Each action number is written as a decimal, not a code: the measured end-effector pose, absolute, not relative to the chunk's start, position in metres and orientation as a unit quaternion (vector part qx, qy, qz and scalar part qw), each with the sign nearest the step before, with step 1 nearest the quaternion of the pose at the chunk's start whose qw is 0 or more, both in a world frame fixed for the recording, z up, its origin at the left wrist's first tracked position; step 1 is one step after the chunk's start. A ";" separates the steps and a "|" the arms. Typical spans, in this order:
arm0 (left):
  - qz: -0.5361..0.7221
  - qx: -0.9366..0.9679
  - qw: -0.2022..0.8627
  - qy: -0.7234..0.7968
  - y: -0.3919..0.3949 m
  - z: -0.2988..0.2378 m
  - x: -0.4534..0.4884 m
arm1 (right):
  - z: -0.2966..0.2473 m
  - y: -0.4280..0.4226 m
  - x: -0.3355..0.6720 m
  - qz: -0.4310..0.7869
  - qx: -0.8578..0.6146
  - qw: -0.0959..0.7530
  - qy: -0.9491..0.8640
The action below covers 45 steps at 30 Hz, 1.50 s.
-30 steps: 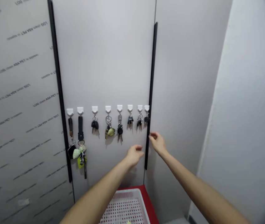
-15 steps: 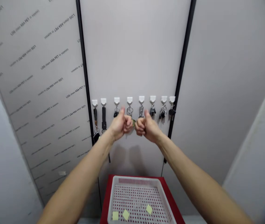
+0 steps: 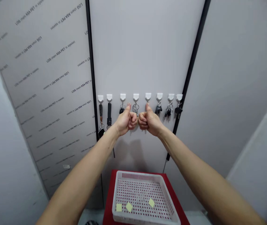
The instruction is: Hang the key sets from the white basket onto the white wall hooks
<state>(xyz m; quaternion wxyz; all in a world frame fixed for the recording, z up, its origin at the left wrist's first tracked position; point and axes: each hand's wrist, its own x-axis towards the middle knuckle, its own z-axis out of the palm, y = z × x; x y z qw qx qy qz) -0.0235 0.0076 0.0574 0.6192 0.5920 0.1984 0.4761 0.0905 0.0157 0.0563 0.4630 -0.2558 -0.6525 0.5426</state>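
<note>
My left hand is closed in a fist with its thumb pointing up, in front of the row of hanging keys. Beside it, my right hand makes the same thumb-up fist, the knuckles of both meeting or nearly so. Neither fist shows anything held. Behind them a key ring hangs from a white hook, its lower part hidden by the hands. Black keys hang near my left thumb, and another bunch of keys is right of my right hand. What hangs from the hook behind my right thumb is mostly covered.
A white perforated basket with yellow paper squares in it stands on a red surface below. Black strap and car key hang at left, more keys at right. Black strips edge the panel.
My two fists have come closer, narrowing the gap between them. The view has shifted slightly, so the hooks and basket sit a little higher and further right.
</note>
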 end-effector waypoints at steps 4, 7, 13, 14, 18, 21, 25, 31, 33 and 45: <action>0.527 0.563 0.600 0.212 0.012 0.030 -0.023 | 0.025 0.017 0.080 0.526 -0.296 0.484 -0.633; 0.571 0.513 0.598 0.229 0.015 0.001 -0.027 | 0.002 0.018 0.078 0.517 -0.334 0.475 -0.629; 0.656 0.524 0.525 0.138 -0.004 0.034 -0.029 | 0.046 0.000 0.093 0.341 -0.237 0.632 -0.654; 0.663 0.535 0.509 0.125 -0.009 0.045 -0.027 | 0.055 -0.004 0.094 0.319 -0.226 0.643 -0.659; 0.669 0.552 0.485 0.115 -0.021 0.070 -0.014 | 0.065 -0.011 0.089 0.291 -0.214 0.645 -0.674; 0.660 0.550 0.496 0.121 -0.022 0.070 -0.006 | 0.058 -0.008 0.085 0.292 -0.213 0.647 -0.671; 0.657 0.544 0.508 0.124 -0.023 0.069 -0.005 | 0.057 -0.008 0.084 0.301 -0.209 0.645 -0.671; 0.651 0.557 0.500 0.128 -0.026 0.071 -0.009 | 0.061 -0.011 0.081 0.311 -0.206 0.638 -0.674; 0.648 0.565 0.492 0.135 -0.023 0.064 -0.012 | 0.057 -0.009 0.078 0.315 -0.205 0.634 -0.676; 0.772 0.388 0.070 0.499 0.029 0.000 -0.090 | 0.026 0.044 0.047 0.205 -0.383 0.564 -0.703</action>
